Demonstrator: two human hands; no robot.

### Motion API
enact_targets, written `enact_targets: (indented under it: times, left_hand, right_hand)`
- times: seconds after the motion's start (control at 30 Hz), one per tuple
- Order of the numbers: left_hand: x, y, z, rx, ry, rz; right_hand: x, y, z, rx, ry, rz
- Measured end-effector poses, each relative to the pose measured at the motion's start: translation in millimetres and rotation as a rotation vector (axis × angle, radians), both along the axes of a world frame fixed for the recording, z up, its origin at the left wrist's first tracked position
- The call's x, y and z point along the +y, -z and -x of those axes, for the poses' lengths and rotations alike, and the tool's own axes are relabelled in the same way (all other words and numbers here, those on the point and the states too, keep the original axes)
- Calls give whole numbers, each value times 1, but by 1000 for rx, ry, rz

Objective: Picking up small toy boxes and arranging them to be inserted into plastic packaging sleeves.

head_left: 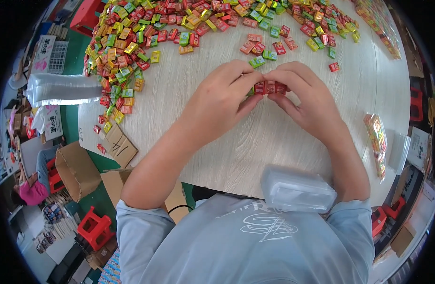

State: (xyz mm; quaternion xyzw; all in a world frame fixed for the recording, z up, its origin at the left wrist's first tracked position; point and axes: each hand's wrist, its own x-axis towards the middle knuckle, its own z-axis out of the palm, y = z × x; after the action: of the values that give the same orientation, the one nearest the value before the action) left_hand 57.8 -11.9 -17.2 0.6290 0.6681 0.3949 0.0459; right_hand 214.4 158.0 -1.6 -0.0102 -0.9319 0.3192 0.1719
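Both hands meet over the middle of the table, closed on a short row of small wrapped candies [270, 87], mostly red with some green at the left end. My left hand [227, 92] pinches the row's left end between thumb and fingers. At the other end, my right hand [302, 92] grips with thumb below and fingers above. The fingers hide part of the row. Just beyond the fingertips lie loose green candies [257, 61] and a few red ones [257, 48]. A large heap of red, yellow and green candies [125, 40] spreads along the far and left sides.
A stack of clear plastic boxes [298, 189] sits at the near edge against my shirt. More clear trays [64, 89] jut out at the left edge. Filled packs lie at right [376, 146] and far right [378, 26]. Cardboard boxes [78, 170] stand below left.
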Motion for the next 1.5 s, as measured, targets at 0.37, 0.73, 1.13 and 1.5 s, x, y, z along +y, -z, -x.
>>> enact_targets:
  times: [0.37,0.73,1.13,1.5]
  left_hand:
    - [-2,5,-2,57,10,71]
    - [-9,-7,11,8,28,198]
    - [-22,-11,31,-87,-46,302]
    - [-22,-8,31,-117,-36,315]
  right_hand:
    - [-1,9,-1,-35,1,1]
    - [19,-7,-7,-118,-37,-22]
    - [71,1,-24,-170,233,-246]
    - [53,-22,-24,-356,56,-134]
